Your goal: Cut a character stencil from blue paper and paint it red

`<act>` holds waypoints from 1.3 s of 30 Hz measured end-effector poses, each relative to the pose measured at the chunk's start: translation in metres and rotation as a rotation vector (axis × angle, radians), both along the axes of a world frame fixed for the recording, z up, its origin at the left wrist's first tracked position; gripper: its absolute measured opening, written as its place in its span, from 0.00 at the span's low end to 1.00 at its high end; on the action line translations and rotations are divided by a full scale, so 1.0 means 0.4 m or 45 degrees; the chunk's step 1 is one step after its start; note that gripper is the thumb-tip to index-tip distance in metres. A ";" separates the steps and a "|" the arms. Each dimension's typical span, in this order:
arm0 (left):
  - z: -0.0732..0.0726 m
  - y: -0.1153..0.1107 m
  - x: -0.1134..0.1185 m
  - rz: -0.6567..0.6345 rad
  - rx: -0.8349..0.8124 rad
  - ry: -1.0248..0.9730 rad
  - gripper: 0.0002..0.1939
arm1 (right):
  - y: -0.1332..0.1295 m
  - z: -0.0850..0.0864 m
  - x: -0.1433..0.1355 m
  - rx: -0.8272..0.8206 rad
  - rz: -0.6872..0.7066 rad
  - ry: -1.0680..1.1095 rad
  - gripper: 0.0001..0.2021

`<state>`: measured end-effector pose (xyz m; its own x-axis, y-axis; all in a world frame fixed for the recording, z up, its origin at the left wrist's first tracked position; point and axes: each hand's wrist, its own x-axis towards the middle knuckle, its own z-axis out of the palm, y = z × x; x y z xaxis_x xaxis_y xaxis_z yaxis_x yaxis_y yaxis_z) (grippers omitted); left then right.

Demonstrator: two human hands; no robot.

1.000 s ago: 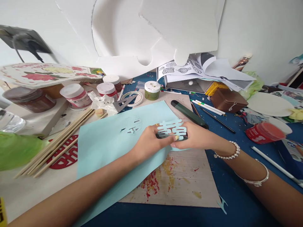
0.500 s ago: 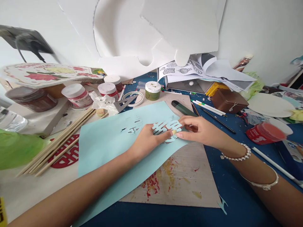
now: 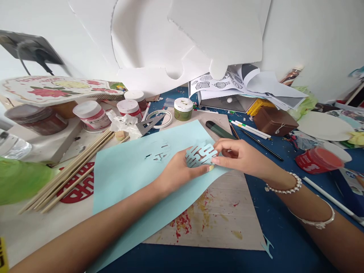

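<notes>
Between my hands is a light blue paper cutout (image 3: 201,154) with slotted, lattice-like strokes. My left hand (image 3: 179,168) grips its left and lower edge, thumb along the front and fingers hidden behind. The thumb and fingertips of my right hand (image 3: 231,153) pinch its right edge. Below lies a large light blue paper sheet (image 3: 122,182) with small cut openings left of the cutout. It rests on a paint-stained cardboard piece (image 3: 222,212). A red paper cutout (image 3: 81,185) of similar pattern lies at left, partly under wooden sticks (image 3: 76,167).
A green-handled craft knife (image 3: 218,130) lies just behind my right hand. Paint jars (image 3: 183,109), a tape roll (image 3: 162,118) and a metal set square (image 3: 149,125) stand or lie behind the sheet. At right are pens (image 3: 253,130), a brown box (image 3: 275,120) and a red jar (image 3: 318,160).
My left thumb has slid down to the cutout's lower edge, so more of its pattern shows. The cutout is turned more toward me. My right hand stays at its right edge.
</notes>
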<state>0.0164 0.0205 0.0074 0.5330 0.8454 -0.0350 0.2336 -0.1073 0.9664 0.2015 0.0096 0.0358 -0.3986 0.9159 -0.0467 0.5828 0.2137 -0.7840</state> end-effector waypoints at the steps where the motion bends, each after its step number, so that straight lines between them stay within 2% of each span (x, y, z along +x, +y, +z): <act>1: 0.000 0.000 0.000 -0.010 0.015 -0.003 0.10 | 0.000 0.001 -0.003 0.003 -0.001 -0.003 0.11; 9: -0.007 -0.001 0.001 -0.029 0.078 0.035 0.11 | 0.000 0.001 -0.016 0.064 -0.036 -0.023 0.10; 14: -0.008 -0.003 0.001 0.053 0.061 0.106 0.17 | -0.002 -0.002 -0.009 0.061 -0.053 -0.010 0.10; 21: -0.009 -0.003 0.000 0.023 0.107 0.081 0.13 | -0.001 0.000 -0.008 0.093 -0.057 -0.056 0.11; 27: -0.008 -0.001 -0.001 0.064 0.001 -0.002 0.14 | 0.000 -0.003 -0.004 0.079 -0.058 -0.052 0.12; 34: -0.011 0.004 -0.001 -0.068 -0.119 -0.184 0.11 | -0.001 -0.002 0.002 0.049 -0.057 -0.039 0.12; 39: -0.012 0.003 0.000 -0.055 -0.152 -0.233 0.11 | -0.001 0.006 0.007 0.020 -0.035 -0.033 0.11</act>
<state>0.0163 0.0218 0.0027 0.5750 0.8175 -0.0327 0.0509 0.0041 0.9987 0.2045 0.0090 0.0384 -0.3720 0.9273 -0.0419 0.6087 0.2096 -0.7652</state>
